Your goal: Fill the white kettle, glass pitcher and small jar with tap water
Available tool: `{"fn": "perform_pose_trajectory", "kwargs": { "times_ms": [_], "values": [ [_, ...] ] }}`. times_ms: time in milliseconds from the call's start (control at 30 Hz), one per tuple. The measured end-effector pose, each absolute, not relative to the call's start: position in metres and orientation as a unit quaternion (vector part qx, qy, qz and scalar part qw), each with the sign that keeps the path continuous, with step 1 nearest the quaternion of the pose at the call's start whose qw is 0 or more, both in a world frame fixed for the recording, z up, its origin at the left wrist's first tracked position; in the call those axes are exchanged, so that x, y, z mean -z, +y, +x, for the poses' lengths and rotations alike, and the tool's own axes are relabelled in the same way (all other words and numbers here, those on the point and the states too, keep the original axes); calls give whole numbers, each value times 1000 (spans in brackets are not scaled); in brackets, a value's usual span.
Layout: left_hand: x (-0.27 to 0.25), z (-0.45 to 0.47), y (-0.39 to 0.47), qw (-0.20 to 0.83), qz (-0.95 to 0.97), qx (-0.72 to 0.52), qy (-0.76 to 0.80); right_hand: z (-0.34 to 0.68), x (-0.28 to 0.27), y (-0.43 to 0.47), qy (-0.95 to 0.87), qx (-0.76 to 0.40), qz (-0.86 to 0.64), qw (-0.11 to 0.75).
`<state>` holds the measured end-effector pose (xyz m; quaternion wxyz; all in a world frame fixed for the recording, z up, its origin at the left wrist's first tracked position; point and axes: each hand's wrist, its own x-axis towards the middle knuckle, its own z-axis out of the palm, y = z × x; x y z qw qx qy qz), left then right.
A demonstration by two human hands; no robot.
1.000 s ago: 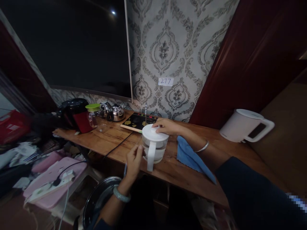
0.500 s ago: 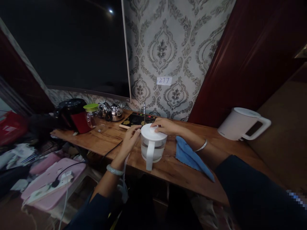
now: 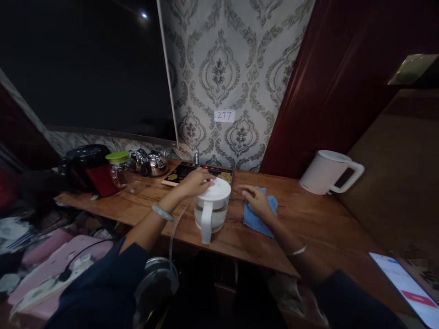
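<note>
Dim light, with white glare on the screen [image 3: 82, 68] at eleven o'clock. Shadow darkens six o'clock, beneath the desk [image 3: 308, 224]. Nine o'clock blurs.

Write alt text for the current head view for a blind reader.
A person's left hand is at the white lid of a part-filled clear pitcher on a wooden table, while the right hand is over a blue cloth. A black-and-gold cooktop lies behind; a pale electric kettle stands to the right.

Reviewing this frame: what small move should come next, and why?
Probably close the right hand on the blue cloth: it is over the cloth, fingers loosely open, while the left hand is at the clear jug's white lid.
</note>
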<state>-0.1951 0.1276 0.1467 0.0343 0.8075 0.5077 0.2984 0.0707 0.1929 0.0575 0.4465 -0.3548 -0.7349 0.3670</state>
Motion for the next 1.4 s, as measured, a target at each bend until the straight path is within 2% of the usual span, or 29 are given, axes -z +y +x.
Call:
{"fn": "perform_pose_trajectory", "kwargs": {
  "times_ms": [100, 167, 400, 500, 700, 933, 1167, 1400],
  "values": [
    [-154, -198, 135, 95, 833, -253, 482, 94, -15, 174, -706, -405, -397, 424],
    [-158, -200, 138, 116, 842, -223, 477, 108, 6, 164, -695, -388, -420, 436],
    [-167, -190, 143, 144, 845, -164, 489, 124, 48, 143, -723, -300, -443, 438],
    [-172, -184, 142, 122, 850, -121, 498, 121, 60, 139, -732, -273, -448, 434],
    [-180, -171, 135, 28, 833, -1, 553, 120, 67, 141, -742, -254, -441, 436],
    [-183, -154, 130, -51, 805, 28, 591, 122, 70, 143, -746, -256, -434, 435],
    [-188, -135, 130, -24, 734, 46, 677, 123, 69, 143, -750, -256, -431, 431],
    [-187, -133, 133, -3, 723, 46, 689, 124, 70, 145, -759, -244, -432, 422]
  ]
}}
